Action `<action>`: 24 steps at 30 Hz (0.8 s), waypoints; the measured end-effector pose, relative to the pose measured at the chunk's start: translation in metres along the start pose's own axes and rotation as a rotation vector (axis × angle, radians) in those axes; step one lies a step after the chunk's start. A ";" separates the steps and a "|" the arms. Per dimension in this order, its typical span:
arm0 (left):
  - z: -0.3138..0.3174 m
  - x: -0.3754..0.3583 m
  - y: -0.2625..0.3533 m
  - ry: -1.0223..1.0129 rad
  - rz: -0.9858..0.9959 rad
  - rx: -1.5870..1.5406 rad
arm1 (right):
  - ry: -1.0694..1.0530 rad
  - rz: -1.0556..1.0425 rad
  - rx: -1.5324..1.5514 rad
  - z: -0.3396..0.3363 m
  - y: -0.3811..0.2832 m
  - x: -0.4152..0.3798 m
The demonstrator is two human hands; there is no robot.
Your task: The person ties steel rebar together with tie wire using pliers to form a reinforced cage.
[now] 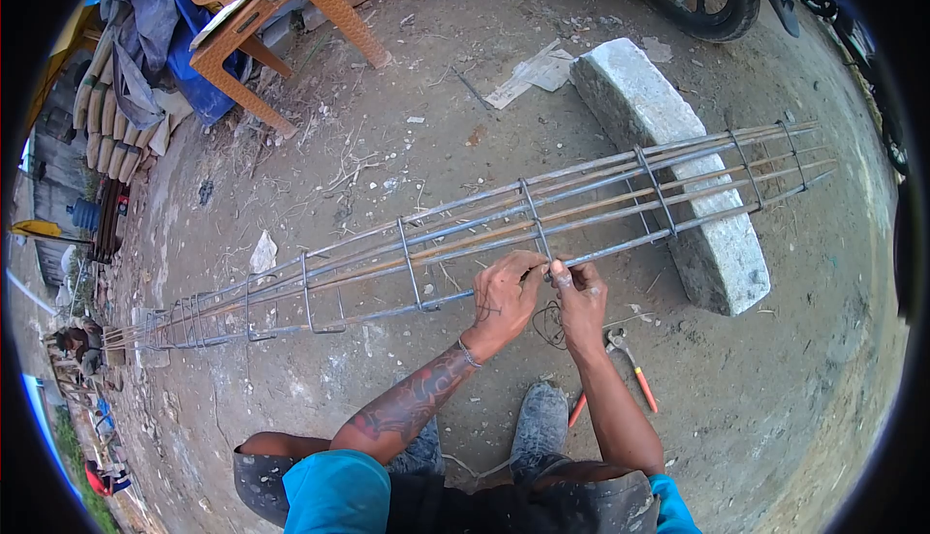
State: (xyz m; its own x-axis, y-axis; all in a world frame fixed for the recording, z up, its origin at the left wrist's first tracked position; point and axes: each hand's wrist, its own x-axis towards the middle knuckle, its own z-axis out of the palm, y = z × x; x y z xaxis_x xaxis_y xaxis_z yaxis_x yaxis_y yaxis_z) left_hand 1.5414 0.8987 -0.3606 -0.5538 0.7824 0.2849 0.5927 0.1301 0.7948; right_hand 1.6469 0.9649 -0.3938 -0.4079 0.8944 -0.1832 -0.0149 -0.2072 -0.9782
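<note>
Pinching at a single joint, the thumbs and fingertips of the left hand (500, 304) and right hand (583, 308) are drawn closed on a steel rebar cage (475, 234), almost meeting where a hoop (536, 219) crosses the lower bar (620, 247). Whether wire also sits between the tips is too small to tell; loose loops of thin wire (552, 326) hang just below, between the hands. The joint lies right at the fingertips, and the cage runs off far to the left and a shorter way to the right. To do this well, one hand would best press hoop and bar tightly together, hoop square to the bar, while the other draws the wire snug and keeps its slack from snagging. Sharp wire ends could prick bare skin, so careful fingers seem wise. Near the right forearm, orange-handled pliers (643, 389) lie on the ground. Further right, the cage crosses over a pale stone block (722, 258). Beyond, at upper left, stands a brown plastic chair (334, 11).
</note>
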 end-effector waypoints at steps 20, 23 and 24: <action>0.001 -0.011 -0.003 0.038 0.289 0.090 | -0.436 -0.038 -0.712 -0.053 -0.064 -0.014; 0.007 -0.016 -0.008 0.023 0.360 0.010 | -0.492 0.020 -0.942 -0.062 -0.094 -0.011; 0.007 -0.017 -0.006 0.024 0.363 0.005 | -0.487 0.019 -0.945 -0.061 -0.104 -0.009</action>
State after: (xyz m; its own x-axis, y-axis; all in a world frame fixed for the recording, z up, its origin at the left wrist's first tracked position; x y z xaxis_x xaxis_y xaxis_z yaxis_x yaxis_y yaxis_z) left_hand 1.5510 0.8883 -0.3742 -0.3203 0.7639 0.5603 0.7562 -0.1500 0.6369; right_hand 1.7078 1.0021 -0.2966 -0.7253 0.5956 -0.3453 0.6252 0.3599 -0.6925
